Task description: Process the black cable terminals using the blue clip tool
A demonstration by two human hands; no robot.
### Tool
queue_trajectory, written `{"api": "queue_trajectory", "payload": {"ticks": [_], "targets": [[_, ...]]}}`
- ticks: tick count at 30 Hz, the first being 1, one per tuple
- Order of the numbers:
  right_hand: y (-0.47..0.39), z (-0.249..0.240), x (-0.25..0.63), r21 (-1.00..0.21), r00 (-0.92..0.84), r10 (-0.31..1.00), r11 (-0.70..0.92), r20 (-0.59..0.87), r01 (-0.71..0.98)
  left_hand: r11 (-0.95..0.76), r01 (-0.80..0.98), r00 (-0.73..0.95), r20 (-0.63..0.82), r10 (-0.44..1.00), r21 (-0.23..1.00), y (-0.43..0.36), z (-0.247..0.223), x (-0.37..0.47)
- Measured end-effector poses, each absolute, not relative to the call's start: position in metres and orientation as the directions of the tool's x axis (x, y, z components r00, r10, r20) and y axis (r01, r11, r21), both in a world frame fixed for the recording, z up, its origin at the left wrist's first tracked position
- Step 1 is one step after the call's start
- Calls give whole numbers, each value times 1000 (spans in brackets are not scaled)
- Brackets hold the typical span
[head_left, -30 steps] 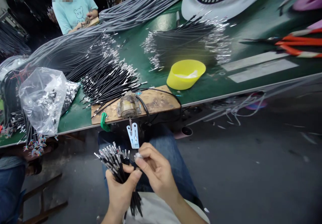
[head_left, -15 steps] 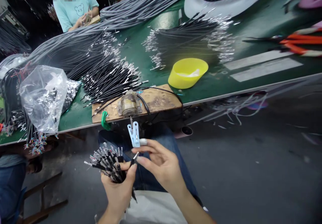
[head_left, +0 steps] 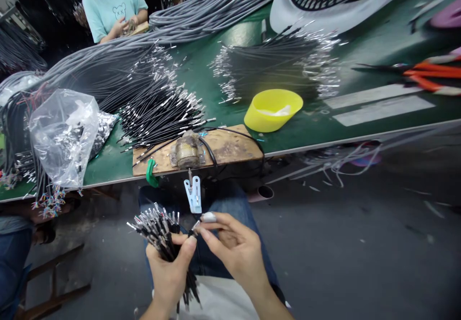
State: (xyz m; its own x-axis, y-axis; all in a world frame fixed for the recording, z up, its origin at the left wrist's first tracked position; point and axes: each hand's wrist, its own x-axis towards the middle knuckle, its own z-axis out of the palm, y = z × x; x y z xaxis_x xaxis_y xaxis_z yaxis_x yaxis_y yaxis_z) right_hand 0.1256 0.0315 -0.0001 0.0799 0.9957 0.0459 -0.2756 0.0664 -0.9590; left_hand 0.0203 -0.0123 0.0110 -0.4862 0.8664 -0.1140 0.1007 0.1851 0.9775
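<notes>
My left hand (head_left: pixel 167 272) is closed round a bundle of black cables (head_left: pixel 158 229) with silvery, stripped ends pointing up. One cable end (head_left: pixel 194 227) stands apart between its thumb and forefinger. The thumb and forefinger of my right hand (head_left: pixel 234 243) pinch that same end from the right; a whitish wrap covers the forefinger tip. Just above my fingers, a light blue clothespin (head_left: pixel 193 194) hangs from a metal rod on a small motor-like block (head_left: pixel 188 151), which sits on a wooden board (head_left: pixel 230 148) at the table edge.
The green table (head_left: pixel 309 133) bears piles of black cables (head_left: pixel 162 113), a plastic bag (head_left: pixel 65 137), a yellow bowl (head_left: pixel 272 111), orange-handled pliers (head_left: pixel 425 75) and a white-rimmed fan (head_left: pixel 324 20). A green clamp (head_left: pixel 151 172) grips the board. A person (head_left: pixel 115 10) sits across the table.
My right forefinger has come down from the clothespin's lower end to the cable end. The view has shifted slightly. My left hand still holds the bundle.
</notes>
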Motion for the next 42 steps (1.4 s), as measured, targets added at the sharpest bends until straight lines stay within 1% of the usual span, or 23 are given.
{"api": "queue_trajectory", "payload": {"ticks": [3,6,8,10,13,15,17,22,25,27,28,30,32,33,35,37,39,42], "targets": [[37,2,128,-955,42,999,21,9,-297,192,99,-489,-120,864,976,-12,12,21],[39,6,128,-967,12,1000,0,-3,-257,192,98,-491,-121,863,976,-12,12,22],[38,7,127,-975,22,1000,14,9,-221,194,99,-494,-121,861,976,-11,12,23],[35,6,125,-984,67,997,58,48,-171,200,97,-486,-129,864,975,-11,10,23],[28,2,123,-988,159,977,151,145,-26,217,80,-469,-155,870,973,-10,8,23],[25,-2,123,-980,163,966,198,200,31,225,65,-465,-170,869,972,-10,7,22],[25,-4,125,-981,117,974,193,192,5,232,50,-460,-184,869,971,-11,6,22],[34,-5,131,-990,1,997,76,76,-121,266,15,-457,-230,859,964,-13,2,19],[40,-4,133,-989,-144,986,69,88,-131,284,-21,-431,-265,863,959,-13,-1,15],[43,-3,134,-988,-239,967,60,93,-141,306,-55,-374,-304,876,950,-12,-2,12],[43,-3,134,-984,-278,957,35,82,-173,318,-71,-333,-323,886,945,-10,-1,10],[44,-5,132,-944,-350,936,-82,37,-318,331,-92,-242,-344,907,939,-7,2,6],[46,-7,130,-840,-457,889,-264,-22,-474,316,-94,-174,-328,929,944,-3,8,2],[47,-8,129,-780,-516,855,-352,-44,-517,299,-92,-153,-310,938,950,0,11,1],[51,-11,128,-690,-628,775,-494,-74,-528,263,-87,-135,-273,952,961,4,16,0],[55,-12,127,-645,-694,712,-581,-107,-497,241,-82,-125,-250,960,967,8,19,0],[60,-11,127,-623,-698,702,-611,-141,-488,232,-71,-118,-239,964,970,10,21,0],[71,-7,129,-635,-646,735,-602,-205,-484,207,-48,-161,-212,964,977,8,20,0]]}}
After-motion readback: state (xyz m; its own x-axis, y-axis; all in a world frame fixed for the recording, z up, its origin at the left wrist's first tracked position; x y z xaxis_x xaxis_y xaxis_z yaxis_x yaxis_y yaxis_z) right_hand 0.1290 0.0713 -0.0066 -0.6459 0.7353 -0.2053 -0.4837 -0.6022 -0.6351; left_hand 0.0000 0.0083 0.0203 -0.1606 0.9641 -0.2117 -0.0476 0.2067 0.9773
